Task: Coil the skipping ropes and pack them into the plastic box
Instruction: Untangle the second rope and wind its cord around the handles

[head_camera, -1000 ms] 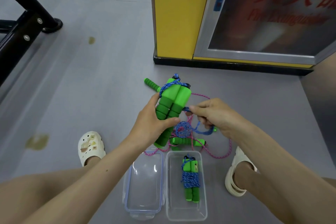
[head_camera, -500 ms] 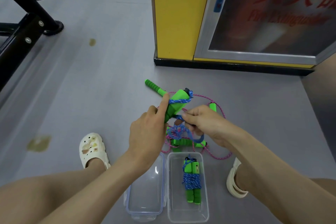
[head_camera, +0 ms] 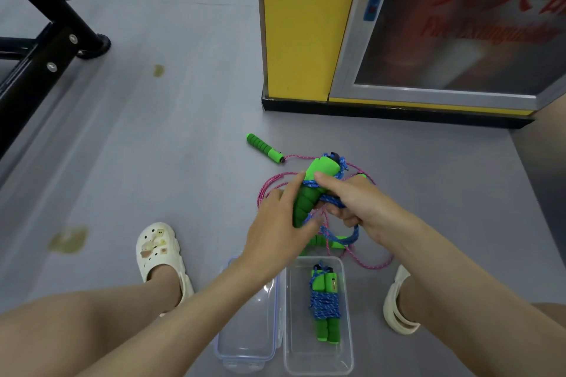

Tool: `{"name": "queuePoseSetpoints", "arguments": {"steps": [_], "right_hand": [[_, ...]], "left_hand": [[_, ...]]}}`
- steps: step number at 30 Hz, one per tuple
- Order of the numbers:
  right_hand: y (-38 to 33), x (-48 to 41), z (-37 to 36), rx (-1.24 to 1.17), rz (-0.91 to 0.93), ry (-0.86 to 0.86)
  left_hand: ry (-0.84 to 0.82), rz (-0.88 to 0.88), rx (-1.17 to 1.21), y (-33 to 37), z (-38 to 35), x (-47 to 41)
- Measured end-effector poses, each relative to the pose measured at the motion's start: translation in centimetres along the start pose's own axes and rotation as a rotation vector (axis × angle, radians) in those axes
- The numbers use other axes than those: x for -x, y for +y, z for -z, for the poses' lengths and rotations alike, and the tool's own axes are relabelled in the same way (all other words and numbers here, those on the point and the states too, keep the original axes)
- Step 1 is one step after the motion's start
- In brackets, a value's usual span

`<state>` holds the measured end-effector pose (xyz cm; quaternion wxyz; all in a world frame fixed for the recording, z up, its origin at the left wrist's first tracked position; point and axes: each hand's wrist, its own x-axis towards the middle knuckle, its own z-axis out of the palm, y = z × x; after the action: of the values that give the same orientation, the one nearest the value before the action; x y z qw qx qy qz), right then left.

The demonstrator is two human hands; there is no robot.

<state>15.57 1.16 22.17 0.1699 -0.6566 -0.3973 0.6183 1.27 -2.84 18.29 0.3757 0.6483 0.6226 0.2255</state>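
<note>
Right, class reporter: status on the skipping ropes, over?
Left hand grips green handles; right hand pinches blue rope, mid-wrap. One coiled rope in plastic box. Pink rope loose on floor.

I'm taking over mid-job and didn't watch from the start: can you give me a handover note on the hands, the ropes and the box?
Left hand: grips the paired green handles above the floor.
Right hand: pinches the blue cord, a few turns wound round those handles, the rest hanging loose.
Done: one coiled blue rope lies in the plastic box; its lid lies beside it.
To do: finish this wrap, pack it, then coil the pink rope, loose on the floor.
</note>
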Motion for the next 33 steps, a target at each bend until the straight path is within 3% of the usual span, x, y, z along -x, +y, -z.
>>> {"name": "queuePoseSetpoints", "arguments": {"steps": [3, 6, 9, 14, 21, 24, 28, 33], "right_hand": [[0.2, -0.3, 0.6, -0.032, 0.049, -0.01], [0.0, -0.3, 1.1, -0.198, 0.113, -0.065], [0.0, -0.3, 1.0, -0.356, 0.143, -0.162], [-0.1, -0.3, 0.8, -0.382, 0.167, -0.21], [0.3, -0.6, 0.6, 0.024, 0.158, 0.014], [0.3, -0.3, 0.4, 0.055, 0.179, -0.007], [0.5, -0.5, 0.3, 0.138, 0.201, -0.053], [0.7, -0.6, -0.1, 0.201, 0.195, -0.057]], "left_hand": [[-0.043, 0.232, 0.459, 0.5, 1.3, -0.9], [-0.174, 0.413, 0.669, 0.7, 3.2, -1.3], [-0.355, 0.466, 0.82, 0.9, 3.8, -0.8], [-0.441, 0.444, 1.091, 1.6, 3.8, -0.1], [-0.199, 0.364, 0.731, 0.8, 3.7, -0.9], [-0.122, 0.328, 0.583, 0.5, 3.5, -1.1], [0.036, 0.242, 0.18, -0.5, 3.3, -1.4], [0.077, 0.221, -0.021, -0.4, 3.1, -1.1]]}}
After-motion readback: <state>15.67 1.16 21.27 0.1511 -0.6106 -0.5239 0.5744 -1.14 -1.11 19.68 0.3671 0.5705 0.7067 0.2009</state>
